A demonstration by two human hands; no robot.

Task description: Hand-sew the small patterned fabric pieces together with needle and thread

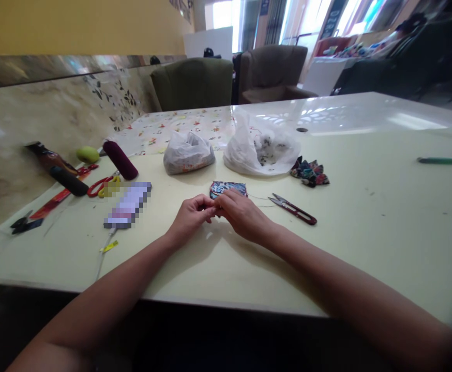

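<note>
A small piece of blue, dark and white patterned fabric (229,188) is held just above the table in front of me. My left hand (190,216) pinches its near left corner, fingertips pressed together. My right hand (246,214) is closed at the same edge, its fingers lying over the fabric and meeting the left fingertips. What sits right between the fingertips is too small to make out. From the fabric a thin dark thread (262,198) runs right, towards dark-red thread snips (295,208) lying on the table.
Behind my hands stand a tied white plastic bag (189,153) and an open bag with white stuffing (262,147). Folded fabric pieces (310,172) lie beside it. Leftward are a phone (128,205), red-handled scissors (101,186), a maroon thread spool (120,160) and a bottle (49,157). A green pen (439,160) lies far right.
</note>
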